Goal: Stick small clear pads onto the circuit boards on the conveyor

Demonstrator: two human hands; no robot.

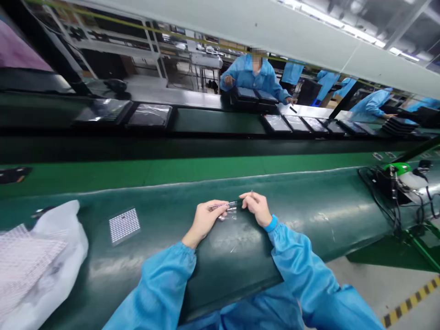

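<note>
My left hand [203, 221] pinches a small clear sheet [232, 211] with a row of tiny dark-and-white marks along its upper edge. The sheet is held just above the green work surface [237, 261]. To its right, my right hand [260, 211] has its fingers curled together close to the sheet's edge. What those fingers hold, if anything, is too small to make out. Left of my hands, a square sheet of small white labels [124, 226] lies flat on the surface.
A white plastic bag [76, 240] with patterned sheets [25, 275] lies at the left. Black trays [149, 115] line the far conveyor, where a person in blue [252, 75] stands behind stacked trays. A green-topped device [398, 168] with cables sits at the right.
</note>
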